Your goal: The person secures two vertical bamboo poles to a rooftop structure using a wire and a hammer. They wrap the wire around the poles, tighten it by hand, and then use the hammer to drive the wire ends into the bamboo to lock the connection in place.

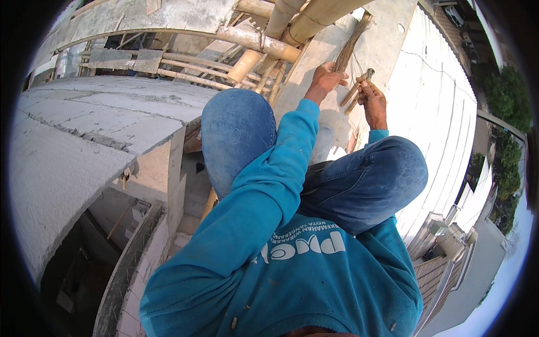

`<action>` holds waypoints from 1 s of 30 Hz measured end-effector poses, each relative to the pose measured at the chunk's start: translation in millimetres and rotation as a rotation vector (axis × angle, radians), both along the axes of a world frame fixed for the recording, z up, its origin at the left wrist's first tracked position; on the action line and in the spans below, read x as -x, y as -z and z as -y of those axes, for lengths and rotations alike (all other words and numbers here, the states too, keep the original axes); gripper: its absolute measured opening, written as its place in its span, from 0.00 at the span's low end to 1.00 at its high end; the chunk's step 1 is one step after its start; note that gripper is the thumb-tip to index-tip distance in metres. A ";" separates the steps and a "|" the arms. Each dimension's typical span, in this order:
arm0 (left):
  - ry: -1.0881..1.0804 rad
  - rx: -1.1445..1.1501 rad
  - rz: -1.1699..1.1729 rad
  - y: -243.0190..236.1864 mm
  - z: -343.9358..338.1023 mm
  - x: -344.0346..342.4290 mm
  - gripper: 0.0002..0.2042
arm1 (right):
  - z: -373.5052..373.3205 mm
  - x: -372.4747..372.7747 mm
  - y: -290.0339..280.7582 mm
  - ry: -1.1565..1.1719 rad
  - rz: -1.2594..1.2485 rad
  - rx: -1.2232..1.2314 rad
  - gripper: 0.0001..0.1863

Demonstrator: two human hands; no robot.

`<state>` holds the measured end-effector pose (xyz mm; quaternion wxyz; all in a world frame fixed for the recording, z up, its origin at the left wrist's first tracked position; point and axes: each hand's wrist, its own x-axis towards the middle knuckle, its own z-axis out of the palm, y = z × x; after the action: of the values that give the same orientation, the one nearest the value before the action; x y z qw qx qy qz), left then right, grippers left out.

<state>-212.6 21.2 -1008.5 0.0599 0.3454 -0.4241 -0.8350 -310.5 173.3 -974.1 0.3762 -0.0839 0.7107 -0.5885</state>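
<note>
My left hand [325,81] is closed around the lower end of a bundle of thin brown tie wire [352,46], whose strands fan out away from me. A few loose strands reach toward my right hand. My right hand [372,104] has its fingers bent closed at the head of a pair of pincers [353,92]; the two brown handles point back toward my left. Both hands are over a pale, worn concrete-like surface [297,92], beyond my bent knees. The fingers partly hide the grip on the tool.
Bamboo poles [275,48] lashed together stand ahead on the left. A rough grey block wall top [84,123] runs along my left, with a dark drop [84,281] below it. White corrugated roofing [429,106] slopes away on the right, with trees [508,101] beyond.
</note>
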 end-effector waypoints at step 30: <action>-0.140 -0.040 -0.128 -2.0 -11.6 12.2 0.10 | 14.2 -19.6 0.5 -0.120 -0.423 -0.109 0.12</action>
<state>-224.8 32.8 -1006.5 0.1383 0.3211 -0.3776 -0.8574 -290.9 159.1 -974.7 0.2572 -0.2271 0.7984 -0.4949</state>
